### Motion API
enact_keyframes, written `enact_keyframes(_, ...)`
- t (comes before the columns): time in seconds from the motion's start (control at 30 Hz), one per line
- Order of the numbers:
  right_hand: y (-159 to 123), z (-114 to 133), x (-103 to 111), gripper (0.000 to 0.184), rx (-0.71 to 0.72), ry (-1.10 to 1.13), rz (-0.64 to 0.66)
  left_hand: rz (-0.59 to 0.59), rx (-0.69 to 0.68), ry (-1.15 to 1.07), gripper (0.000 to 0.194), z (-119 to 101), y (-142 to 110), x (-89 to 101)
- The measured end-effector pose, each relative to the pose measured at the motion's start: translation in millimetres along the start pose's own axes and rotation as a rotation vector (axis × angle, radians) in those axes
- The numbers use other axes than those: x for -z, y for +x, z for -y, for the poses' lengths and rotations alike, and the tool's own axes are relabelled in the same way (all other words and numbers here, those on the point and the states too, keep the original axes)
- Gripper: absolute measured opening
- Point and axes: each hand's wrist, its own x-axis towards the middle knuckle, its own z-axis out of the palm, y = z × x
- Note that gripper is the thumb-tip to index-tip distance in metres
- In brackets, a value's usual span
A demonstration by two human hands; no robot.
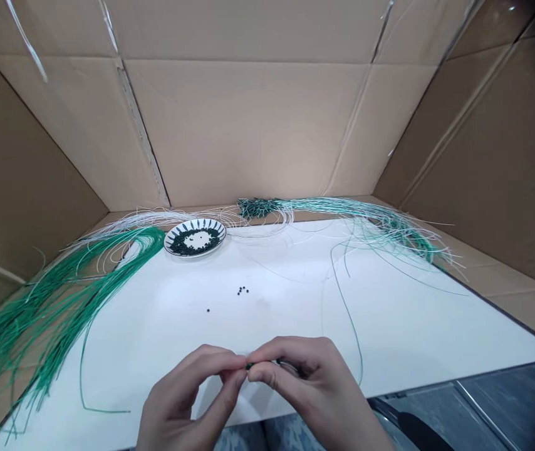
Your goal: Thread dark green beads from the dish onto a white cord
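A small, slim, dark-green piece (249,366), too fine to resolve, lies between the fingertips above a flat white board (286,282). Left hand (185,394) and right hand (312,379) each hold it in a narrow thumb-and-forefinger pinch. Good control calls for light pressure and both pinches kept close together. Beyond: tiny round black beads (244,288), a white blue-striped plate (204,223) of similar beads and, leftward, thin green strands (96,294).

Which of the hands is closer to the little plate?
The left hand. It's on the near side of the plate, just about straight toward the person from it. The right hand is on the near side too, but farther off to the right.
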Motion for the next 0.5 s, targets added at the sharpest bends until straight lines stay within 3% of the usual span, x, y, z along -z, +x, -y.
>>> enact_keyframes(0.1,0.5,1.0,0.6,0.026,-0.017,-0.034,0.049,0.038,-0.043,0.044,0.024,3.6,0.0,-0.7)
enact_keyframes(0.23,0.9,4.7,1.1,0.038,-0.029,-0.092,0.079,-0.010,0.085,-0.001,0.016,6.2,-0.8,-5.3)
enact_keyframes(0.37,1.1,8.1,1.9,0.019,-0.139,-0.143,0.017,-0.060,0.176,-0.033,0.009,7.0,0.6,-7.3)
enact_keyframes(0.5,2.0,7.1,4.3,0.013,-0.152,-0.089,0.106,-0.072,0.199,-0.049,0.008,6.5,1.8,-6.5)
